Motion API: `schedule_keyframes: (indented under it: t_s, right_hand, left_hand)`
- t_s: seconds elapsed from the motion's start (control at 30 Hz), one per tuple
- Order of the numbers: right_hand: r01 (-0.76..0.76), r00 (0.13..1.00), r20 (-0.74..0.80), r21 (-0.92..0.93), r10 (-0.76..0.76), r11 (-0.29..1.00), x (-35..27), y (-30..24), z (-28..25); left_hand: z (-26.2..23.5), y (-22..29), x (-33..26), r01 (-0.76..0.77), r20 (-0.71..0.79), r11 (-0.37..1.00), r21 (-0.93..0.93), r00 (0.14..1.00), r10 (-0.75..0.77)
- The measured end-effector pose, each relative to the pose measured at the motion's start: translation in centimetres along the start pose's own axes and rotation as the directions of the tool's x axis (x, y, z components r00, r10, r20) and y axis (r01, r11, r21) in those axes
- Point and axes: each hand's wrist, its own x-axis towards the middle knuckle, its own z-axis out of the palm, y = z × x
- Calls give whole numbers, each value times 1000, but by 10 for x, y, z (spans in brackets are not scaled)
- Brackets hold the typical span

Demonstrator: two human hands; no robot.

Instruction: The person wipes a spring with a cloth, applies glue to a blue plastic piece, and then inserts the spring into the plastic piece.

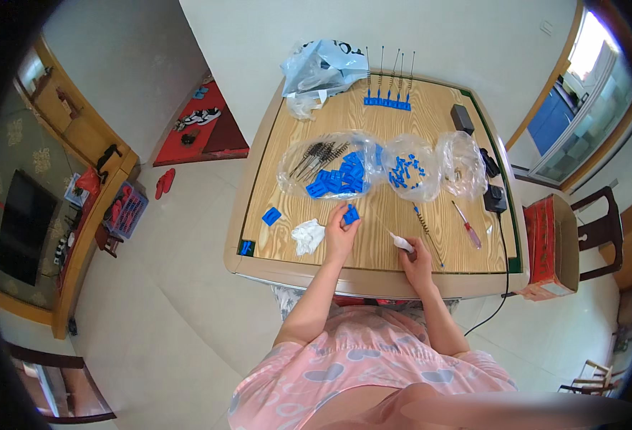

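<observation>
Head view: the right hand (417, 259) pinches a small white tube (402, 244), its tip angled up-left toward the left hand (341, 231). That hand, just beside it at the table (373, 276) edge, grips a blue clip (351, 213) in its fingertips. A thin brush (426, 228) lies right of the tube, running away from the person. Beyond, bags (330, 170) hold more clips.

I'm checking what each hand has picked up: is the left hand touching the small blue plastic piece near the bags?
Touching. The head view shows the left hand with its fingertips closed round the small blue piece, lifted just above the wooden table.
</observation>
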Motion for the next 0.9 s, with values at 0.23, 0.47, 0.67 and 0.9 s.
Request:
schedule_keyframes:
  t_s: [0.23, 0.47, 0.67, 0.9]
  right_hand:
    - [53, 998, -19, 12, -53, 999, -1, 10, 2]
    - [44, 997, -68, 271, -27, 961, 1, 18, 8]
    - [85, 995, -67, 115, -77, 990, 2, 8, 4]
    - [122, 991, -49, -8, -123, 992, 1, -1, 0]
  left_hand:
    - [2, 14, -5, -34, 21, 999, 35, 999, 34]
    - [3, 10, -5, 15, -3, 999, -51, 1000, -15]
    - [-1, 0, -2, 60, -28, 989, -138, 998, -64]
    - [-2, 4, -2, 114, -10, 982, -152, 993, -117]
